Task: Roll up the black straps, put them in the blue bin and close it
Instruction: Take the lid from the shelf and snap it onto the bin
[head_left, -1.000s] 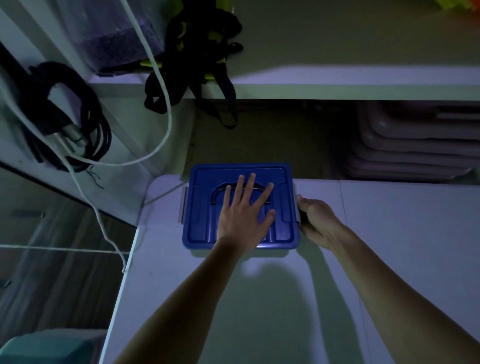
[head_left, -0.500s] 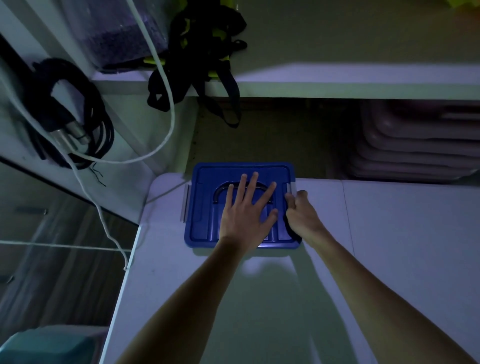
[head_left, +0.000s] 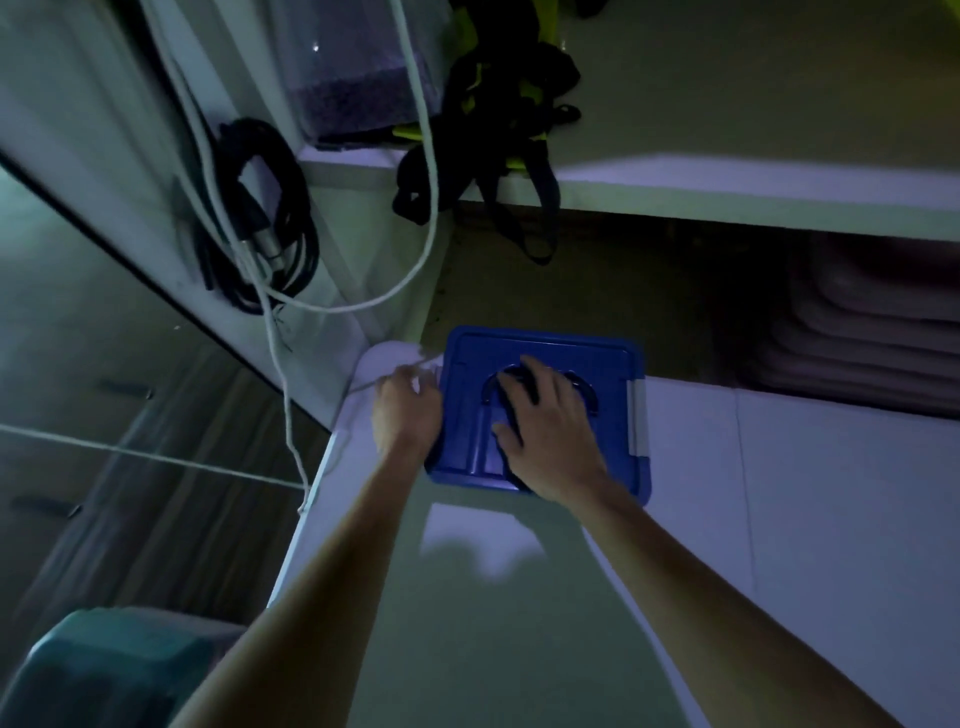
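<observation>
The blue bin (head_left: 613, 364) sits at the white table's far left corner with its lid on, so its contents are hidden. My right hand (head_left: 550, 431) lies flat on the lid over the recessed handle, fingers spread. My left hand (head_left: 405, 410) is curled against the bin's left side, where the left latch is covered by its fingers. The grey right latch (head_left: 637, 415) is folded up against the lid's edge. No loose black strap lies on the table.
The white table (head_left: 779, 519) runs toward me and to the right. A shelf (head_left: 727, 187) above holds a tangle of black and yellow straps (head_left: 498, 104). A white cord (head_left: 426, 208) and coiled black cables (head_left: 270, 218) hang at the left. A teal container (head_left: 104, 670) sits low left.
My left hand came off the lid and went to the bin's left side. My right hand left the right latch and now rests on the lid. The right latch is folded up.
</observation>
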